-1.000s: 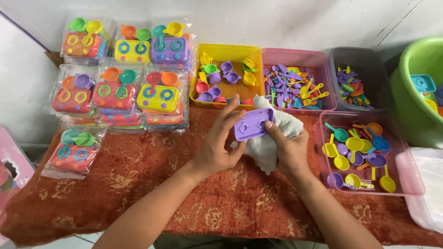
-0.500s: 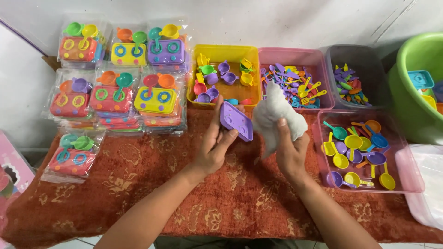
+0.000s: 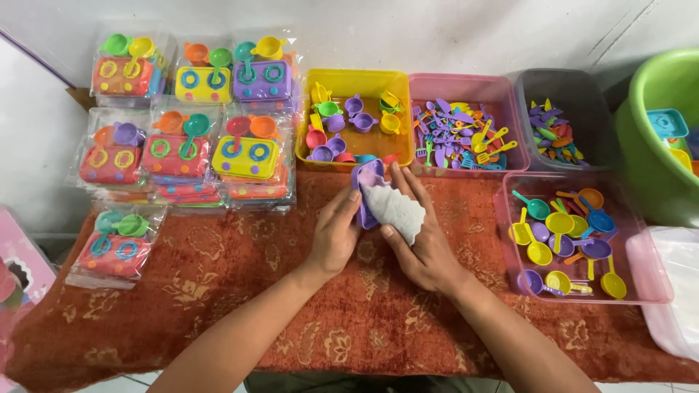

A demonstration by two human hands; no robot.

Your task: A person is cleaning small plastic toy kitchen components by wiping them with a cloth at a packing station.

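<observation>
My left hand [image 3: 336,234] grips a purple toy stove piece [image 3: 366,182] by its left side, holding it just above the red patterned cloth [image 3: 218,291]. A white rag [image 3: 394,209] is pressed against the face of the purple piece by my right hand [image 3: 424,240], and it covers most of that piece. Both hands meet at the middle of the table, just in front of the yellow bin [image 3: 357,81].
Bagged toy stove sets [image 3: 189,124] are stacked at the back left. The yellow bin holds small cups, a pink bin [image 3: 455,87] cutlery, a grey bin [image 3: 568,87] small pieces. A clear pink tray [image 3: 510,240] of toy pans sits right. A green tub [image 3: 655,94] stands far right.
The purple piece has come down from a raised tilt to lie low over the cloth. My right hand has moved the rag onto its face.
</observation>
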